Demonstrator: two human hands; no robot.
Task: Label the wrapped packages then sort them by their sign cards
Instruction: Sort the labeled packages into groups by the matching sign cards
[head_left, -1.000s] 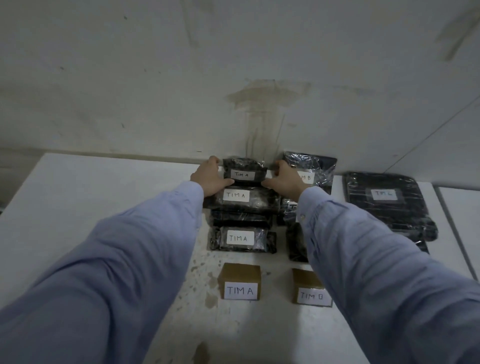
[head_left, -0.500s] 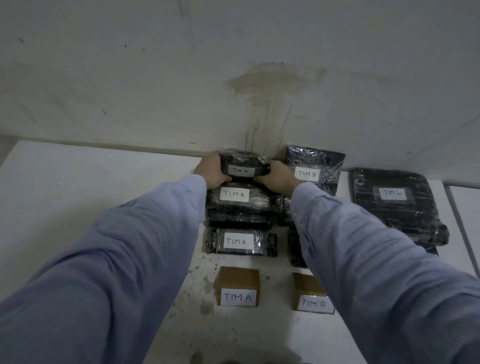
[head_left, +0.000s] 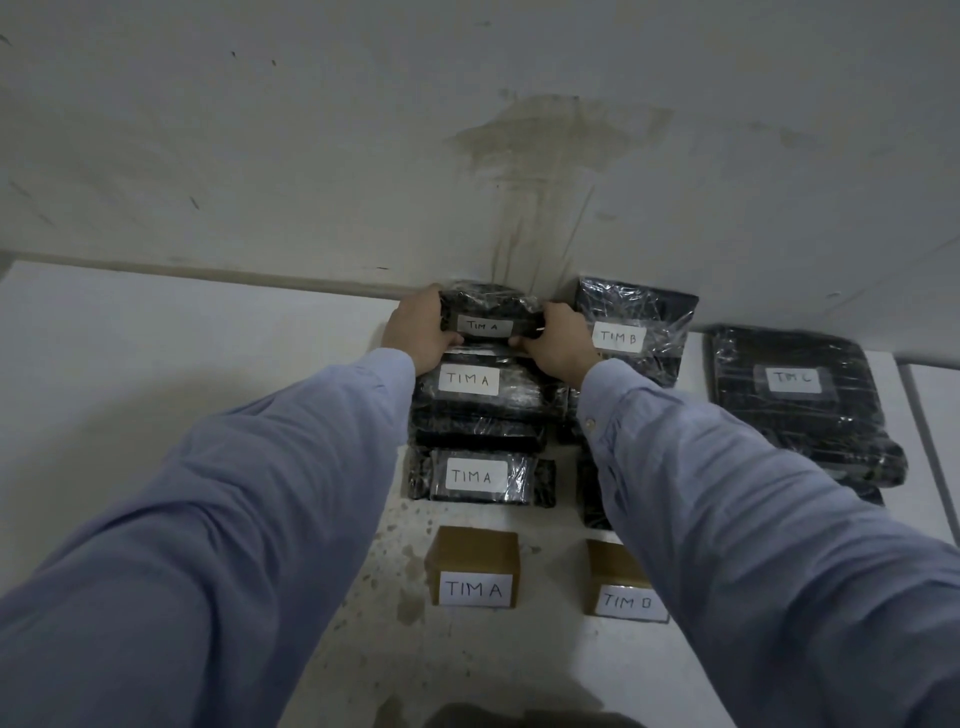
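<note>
A small black wrapped package labelled TIM A (head_left: 488, 314) sits at the back of a column of TIM A packages, against the wall. My left hand (head_left: 418, 330) grips its left end and my right hand (head_left: 558, 340) grips its right end. Below it lie a second TIM A package (head_left: 488, 387) and a third (head_left: 480, 475). A brown sign card box marked TIM A (head_left: 474, 566) stands in front of the column. A TIM B package (head_left: 636, 325) lies to the right, with a TIM B sign card (head_left: 621, 584) partly hidden by my right sleeve.
A large black package labelled TIM C (head_left: 795, 395) lies at the far right on the white table (head_left: 156, 364). The stained wall (head_left: 519, 156) rises directly behind the packages. More dark packages lie hidden under my right arm.
Both hands stay on the rear TIM A package and have closed in on its ends. The view has shifted slightly.
</note>
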